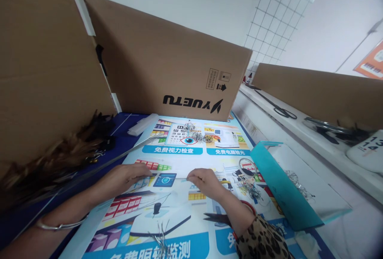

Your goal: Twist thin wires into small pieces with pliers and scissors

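Note:
A thin wire (176, 178) stretches level between my two hands above the printed poster (179, 161). My left hand (133, 174) pinches its left end, the fingers closed. At the other end, my right hand (203, 181) pinches it between thumb and forefinger. Scissors (218, 218) with dark blades and red handles lie under my right forearm. A small bundle of short wires (162, 239) rests near the front edge. Coiled wire pieces (197, 135) sit at the back of the poster, and more wire coils (251, 190) lie right of my right hand.
A teal-edged open box (287, 195) with wire coils inside stands at the right. Long wires (128, 150) and brown feathery material (56, 155) lie at the left. Cardboard panels (167, 63) rise behind. A white ledge (269, 111) at the right holds another pair of scissors (284, 112).

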{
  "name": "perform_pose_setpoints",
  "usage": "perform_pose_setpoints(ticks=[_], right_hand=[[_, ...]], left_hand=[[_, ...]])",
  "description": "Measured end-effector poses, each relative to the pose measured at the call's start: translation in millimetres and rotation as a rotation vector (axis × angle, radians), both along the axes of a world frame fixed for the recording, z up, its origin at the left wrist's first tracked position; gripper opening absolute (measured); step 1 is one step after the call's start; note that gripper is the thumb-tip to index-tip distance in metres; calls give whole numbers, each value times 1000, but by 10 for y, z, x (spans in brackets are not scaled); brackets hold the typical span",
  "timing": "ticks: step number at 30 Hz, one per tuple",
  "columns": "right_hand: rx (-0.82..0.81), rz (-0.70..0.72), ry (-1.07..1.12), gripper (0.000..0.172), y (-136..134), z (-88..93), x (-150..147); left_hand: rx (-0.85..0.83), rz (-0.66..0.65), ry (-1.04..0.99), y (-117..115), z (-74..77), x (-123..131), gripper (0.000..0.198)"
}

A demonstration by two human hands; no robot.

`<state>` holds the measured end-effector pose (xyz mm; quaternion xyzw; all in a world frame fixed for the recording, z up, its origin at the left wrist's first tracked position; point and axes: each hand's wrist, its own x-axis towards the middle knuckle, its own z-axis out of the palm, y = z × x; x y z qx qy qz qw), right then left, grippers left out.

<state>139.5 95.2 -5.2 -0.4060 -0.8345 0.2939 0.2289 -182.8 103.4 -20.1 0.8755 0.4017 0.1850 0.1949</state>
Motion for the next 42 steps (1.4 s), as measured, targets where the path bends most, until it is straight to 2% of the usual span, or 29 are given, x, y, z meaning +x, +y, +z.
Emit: perform_pose_setpoints(ticks=[5, 9, 13, 21, 26, 32, 38, 42], right_hand=[[-20, -51, 63, 22, 2, 3, -4], [75, -82, -43, 22, 16, -14, 5], [114, -83, -135, 23, 23, -25, 15], [37, -141, -221, 23, 7, -9, 4], [-56, -155, -88, 21, 14, -20, 5], [-196, -160, 157, 19, 26, -62, 2], [-301, -173, 312, 20, 5, -16, -31], [-267, -200, 306, 20, 0, -22, -31]], left_hand=[[40, 16, 41, 6, -13, 2, 31], [63, 22, 2, 15, -69, -7, 30], [32, 21, 8, -2, -65, 7, 30], [11, 51, 15, -7, -80, 5, 31], [2, 41, -10, 10, -109, -11, 31], [-5, 27, -44, -1, -66, 8, 32], [6, 18, -35, 6, -38, 5, 33], [24, 37, -12, 27, -99, -28, 33]])
